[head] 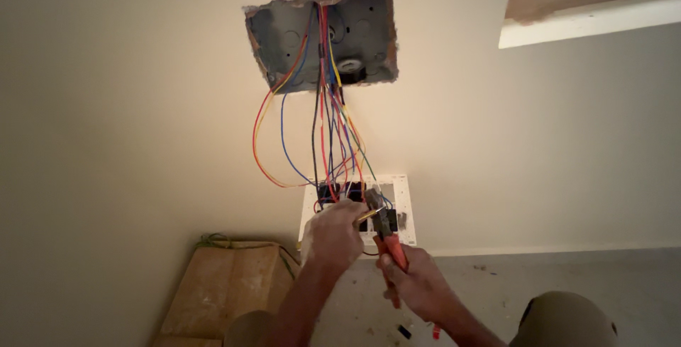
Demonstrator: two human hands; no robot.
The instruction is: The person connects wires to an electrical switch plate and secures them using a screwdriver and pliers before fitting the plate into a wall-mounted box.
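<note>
Orange-handled pliers [386, 237] gripped by right hand [418, 287] | left hand [333, 237] pinching yellow wire [369, 214]

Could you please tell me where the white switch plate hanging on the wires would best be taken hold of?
Probably by the bare right edge of the white switch plate, coming in from the right side. It hangs flat against the wall, with the coloured wires feeding in from the top and both hands busy at its middle: the left hand on a wire, the right hand on the orange-handled pliers.
</note>
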